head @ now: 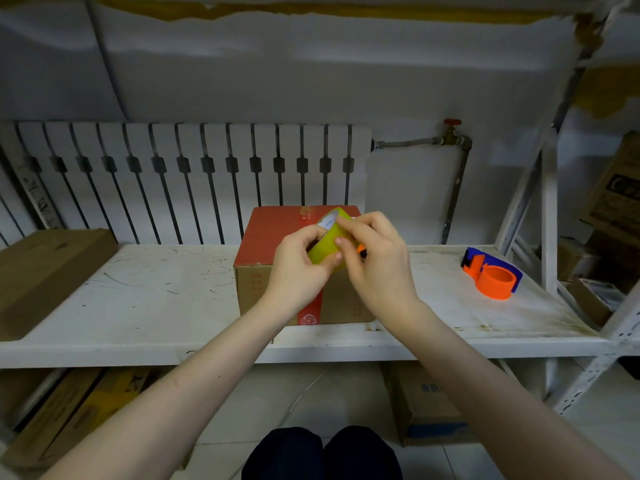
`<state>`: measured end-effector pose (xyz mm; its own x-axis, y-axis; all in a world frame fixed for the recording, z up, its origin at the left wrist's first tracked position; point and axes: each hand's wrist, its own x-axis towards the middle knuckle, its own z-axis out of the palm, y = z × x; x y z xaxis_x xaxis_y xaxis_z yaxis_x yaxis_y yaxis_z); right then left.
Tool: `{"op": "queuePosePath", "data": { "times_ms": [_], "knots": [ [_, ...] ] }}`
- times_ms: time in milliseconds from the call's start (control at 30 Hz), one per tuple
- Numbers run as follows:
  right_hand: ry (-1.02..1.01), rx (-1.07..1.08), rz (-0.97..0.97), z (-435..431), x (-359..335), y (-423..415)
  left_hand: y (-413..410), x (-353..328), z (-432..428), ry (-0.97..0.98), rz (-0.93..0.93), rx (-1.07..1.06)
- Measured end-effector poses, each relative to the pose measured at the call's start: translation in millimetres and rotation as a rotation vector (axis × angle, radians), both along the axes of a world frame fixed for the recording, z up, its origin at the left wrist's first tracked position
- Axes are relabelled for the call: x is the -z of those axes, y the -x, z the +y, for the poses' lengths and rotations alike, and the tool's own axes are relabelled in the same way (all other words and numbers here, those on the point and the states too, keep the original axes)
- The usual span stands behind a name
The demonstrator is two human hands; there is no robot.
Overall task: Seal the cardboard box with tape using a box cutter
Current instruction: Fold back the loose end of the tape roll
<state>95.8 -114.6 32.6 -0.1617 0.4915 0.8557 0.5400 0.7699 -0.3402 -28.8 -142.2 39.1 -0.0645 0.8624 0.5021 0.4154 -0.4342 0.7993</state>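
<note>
Both hands are raised above the cardboard box (pixel 277 258), which stands on the white shelf (pixel 156 306) a little right of the middle and close to its front edge. The box has a red top and a red tape strip running down its front face.

The left hand (pixel 298 271) holds the yellow-green tape roll (pixel 325 244) from the left side; its grip is closed around the roll, with the thumb on the outer face and the other fingers curled behind. The right hand (pixel 377 268) touches the same roll from the right. Its index finger lies over the upper edge of the roll and its thumb presses on the outer face, so this grip is pinched nearly closed on the roll. A small orange and black object (pixel 361 251) shows between the right hand and the box top; what it is, I cannot tell.

Near the right end of the shelf lies an orange and blue tape dispenser (pixel 491 277), well apart from the hands. At the left end rests a long brown carton (pixel 48 271). Behind the shelf stands a white radiator (pixel 187 178).
</note>
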Motion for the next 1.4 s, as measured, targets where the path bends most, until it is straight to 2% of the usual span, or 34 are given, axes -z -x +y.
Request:
{"op": "queuePosePath", "data": {
  "times_ms": [100, 267, 433, 933, 1133, 1400],
  "knots": [
    [0.037, 0.007, 0.064, 0, -1, -3, 1, 0, -2, 0.018, 0.137, 0.016],
    [0.057, -0.002, 0.091, 1, 5, -3, -2, 8, -4, -0.021, 0.23, -0.131],
    [0.106, -0.027, 0.072, 0, 9, -1, -6, 8, -8, -0.026, 0.121, -0.028],
    [0.079, -0.035, -0.043, -5, 5, 4, -6, 21, -9, -0.122, 0.035, -0.09],
    [0.132, -0.078, 0.06, -5, 11, 2, -2, 22, -8, -0.11, -0.003, -0.05],
    [-0.17, 0.077, -0.102, -11, 14, 5, -4, 20, -9, -0.112, 0.018, -0.078]
  ]
}}
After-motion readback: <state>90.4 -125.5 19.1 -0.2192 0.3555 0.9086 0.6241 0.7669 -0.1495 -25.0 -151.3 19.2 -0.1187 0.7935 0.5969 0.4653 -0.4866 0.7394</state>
